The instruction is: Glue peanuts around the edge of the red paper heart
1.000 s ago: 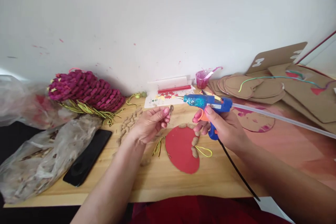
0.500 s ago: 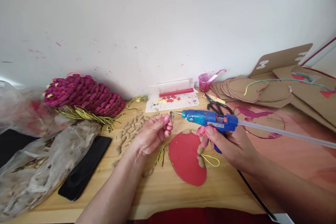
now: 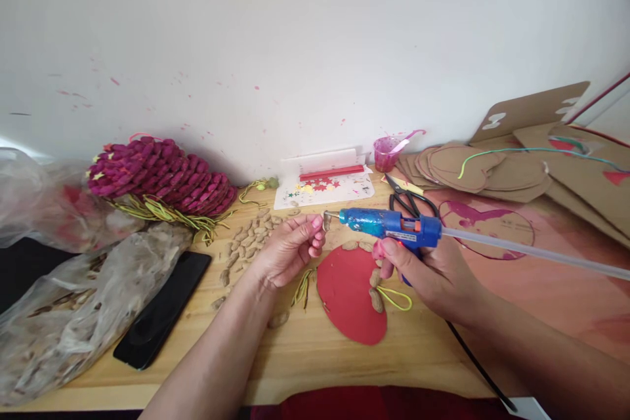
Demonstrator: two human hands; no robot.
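Note:
Between the thumb and fingers of my left hand (image 3: 294,246) is a peanut (image 3: 325,220), held up over the table. My right hand (image 3: 433,275) grips a blue glue gun (image 3: 388,224) with a long clear glue stick out of its back. The gun's metal nozzle points left and meets the peanut. Below both hands lies a red heart-shaped piece (image 3: 352,298) with several peanuts (image 3: 376,300) along its upper and right edge. A yellow-green cord loop (image 3: 398,300) sticks out at its right, and cord ends (image 3: 302,289) at its left.
Loose peanuts (image 3: 251,236) are spread left of centre. Further left are a black phone (image 3: 162,308), a plastic bag of peanuts (image 3: 98,308) and magenta peanut-covered hearts (image 3: 162,174). Behind are star cut-outs (image 3: 319,187), a purple cup (image 3: 386,155), scissors (image 3: 411,197) and cardboard hearts (image 3: 472,170).
The glue gun has shifted slightly left, bringing its nozzle onto the peanut. My left hand keeps the peanut pinched, turned a little.

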